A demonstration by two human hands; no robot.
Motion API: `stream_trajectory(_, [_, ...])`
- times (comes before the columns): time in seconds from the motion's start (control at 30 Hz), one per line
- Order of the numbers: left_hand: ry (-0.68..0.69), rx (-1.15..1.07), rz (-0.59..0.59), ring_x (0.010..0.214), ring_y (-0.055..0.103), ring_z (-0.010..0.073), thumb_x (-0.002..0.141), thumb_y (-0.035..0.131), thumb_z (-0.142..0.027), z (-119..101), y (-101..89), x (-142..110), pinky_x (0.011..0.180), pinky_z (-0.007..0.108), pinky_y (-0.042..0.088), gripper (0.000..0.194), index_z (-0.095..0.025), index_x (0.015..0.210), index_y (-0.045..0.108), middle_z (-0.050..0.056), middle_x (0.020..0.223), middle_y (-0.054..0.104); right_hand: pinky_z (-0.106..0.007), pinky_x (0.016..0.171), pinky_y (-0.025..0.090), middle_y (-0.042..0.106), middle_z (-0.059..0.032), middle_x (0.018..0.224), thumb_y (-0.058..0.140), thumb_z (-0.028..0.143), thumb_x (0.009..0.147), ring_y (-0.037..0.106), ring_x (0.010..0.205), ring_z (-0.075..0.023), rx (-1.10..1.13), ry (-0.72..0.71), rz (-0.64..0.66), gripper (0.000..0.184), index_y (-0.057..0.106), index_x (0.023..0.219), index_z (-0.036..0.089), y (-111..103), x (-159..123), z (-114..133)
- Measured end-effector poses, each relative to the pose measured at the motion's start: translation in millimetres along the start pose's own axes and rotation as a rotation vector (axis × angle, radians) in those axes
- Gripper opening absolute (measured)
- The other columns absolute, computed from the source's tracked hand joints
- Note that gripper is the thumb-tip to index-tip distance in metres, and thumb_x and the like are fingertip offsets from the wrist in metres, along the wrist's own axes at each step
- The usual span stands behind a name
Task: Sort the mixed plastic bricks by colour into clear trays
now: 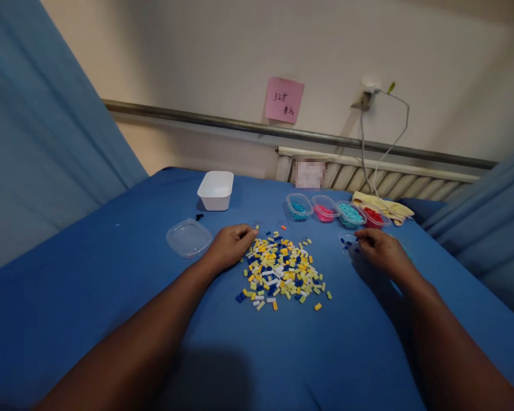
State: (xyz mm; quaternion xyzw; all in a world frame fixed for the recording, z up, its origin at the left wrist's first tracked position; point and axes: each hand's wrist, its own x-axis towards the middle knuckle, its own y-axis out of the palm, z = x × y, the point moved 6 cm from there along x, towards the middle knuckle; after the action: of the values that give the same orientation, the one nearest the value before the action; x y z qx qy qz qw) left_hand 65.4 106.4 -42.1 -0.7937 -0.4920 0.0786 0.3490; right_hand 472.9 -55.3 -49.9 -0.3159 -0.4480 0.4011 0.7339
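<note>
Right hand [383, 251] curled down over a shallow clear dish [341, 245], right of the brick pile [282, 268], and hid part of it; a few dark blue bricks [348, 244] showed there, but could not tell whether the fingertips pinched one. Left hand [230, 246] at the pile's far left edge, fingers bent, thumb near forefinger; a yellow-green brick [257, 228] showed by the thumb tip, gripped or merely behind it, unclear. Turquoise patch [410, 257] right of the pile, mostly covered by the right wrist. Paper [309, 173] behind the pile blurred past reading. Beyond the pile, to its right: four clear tubs [324, 200] in a row, holding teal, pink, turquoise and red pieces, with a yellow cloth [389, 208] behind the last. Left of the pile: clear lid [189, 238], small black object [199, 217], and farther off a white tub [215, 202]. Radiator [411, 180] bounded the far side. Blue sheet [111, 285] stretched widely left of and nearer than the pile; curtains [38, 114] hung well out to both sides.
</note>
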Motion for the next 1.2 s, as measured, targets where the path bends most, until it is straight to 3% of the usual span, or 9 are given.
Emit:
stream_trajectory(0.2, [-0.012,-0.033,-0.028,0.063,0.05,0.0158,0.1,0.059,-0.058,-2.1,-4.4,-1.6,0.06,0.028,0.036,0.046,-0.02,0.073,0.066,-0.002,0.063,0.058,-0.048,0.099,0.059,0.082,-0.0166,0.121,0.054,0.036,0.097,0.078,0.109,-0.0341,0.001,-0.016,-0.015,0.041,0.081,0.122,0.018,2.2,-2.0,-1.0])
stream_trajectory(0.37, [-0.019,-0.023,-0.028,0.065,0.051,0.0162,0.1,0.059,-0.057,-3.1,-1.7,-1.6,0.061,0.028,0.037,0.046,-0.02,0.072,0.065,-0.002,0.063,0.058,-0.048,0.096,0.06,0.084,-0.0156,0.118,0.058,0.037,0.1,0.078,0.105,-0.0339,0.05,-0.03,0.008,0.036,0.082,0.119,0.02,8.7,-6.3,19.6])
stream_trajectory(0.47, [-0.013,-0.027,-0.026,0.065,0.05,0.0164,0.099,0.059,-0.056,-4.5,-0.2,-2.4,0.061,0.029,0.036,0.046,-0.02,0.072,0.065,-0.002,0.063,0.057,-0.043,0.092,0.061,0.084,-0.0123,0.115,0.062,0.037,0.099,0.079,0.099,-0.0304,0.159,-0.107,0.082,0.032,0.083,0.118,0.021,19.5,-4.5,58.4])
stream_trajectory(0.57, [0.0,-0.03,-0.02,0.066,0.051,0.0166,0.1,0.057,-0.056,-5.9,0.6,-3.4,0.061,0.029,0.036,0.046,-0.02,0.072,0.064,-0.002,0.064,0.057,-0.04,0.091,0.06,0.084,-0.0088,0.109,0.063,0.035,0.101,0.078,0.098,-0.0273,0.245,-0.27,0.187,0.028,0.083,0.115,0.022,32.6,6.8,116.3])
stream_trajectory(0.7, [0.012,-0.027,-0.014,0.065,0.052,0.0163,0.101,0.057,-0.054,-6.4,1.4,-4.5,0.062,0.029,0.036,0.046,-0.02,0.071,0.063,-0.002,0.064,0.058,-0.035,0.095,0.057,0.084,-0.0077,0.115,0.062,0.027,0.104,0.077,0.107,-0.0253,0.109,-0.417,0.36,0.024,0.083,0.114,0.023,58.1,32.0,183.0])
stream_trajectory(0.8, [0.013,-0.038,-0.022,0.066,0.052,0.0162,0.101,0.057,-0.053,-5.1,2.3,-4.8,0.063,0.03,0.036,0.045,-0.02,0.071,0.064,-0.002,0.065,0.059,-0.032,0.09,0.055,0.085,-0.0066,0.114,0.064,0.018,0.099,0.077,0.104,-0.0248,-0.016,-0.434,0.488,0.025,0.085,0.11,0.025,81.2,48.0,208.1])
stream_trajectory(1.0, [0.041,-0.05,-0.022,0.067,0.05,0.0156,0.102,0.057,-0.051,-2.6,6.4,-3.7,0.063,0.03,0.034,0.045,-0.019,0.07,0.063,-0.002,0.066,0.056,-0.029,0.075,0.049,0.086,-0.0059,0.101,0.069,0.014,0.09,0.077,0.089,-0.0236,-0.117,-0.44,0.601,0.024,0.086,0.103,0.025,110.1,62.3,218.6])
stream_trajectory(1.2, [0.025,-0.044,-0.016,0.067,0.052,0.0168,0.101,0.058,-0.052,-1.0,8.5,-3.4,0.062,0.031,0.032,0.045,-0.02,0.071,0.063,-0.002,0.064,0.056,-0.031,0.072,0.047,0.086,-0.0087,0.1,0.07,0.012,0.085,0.076,0.089,-0.026,-0.161,-0.438,0.651,0.024,0.086,0.097,0.024,115.2,65.9,217.8])
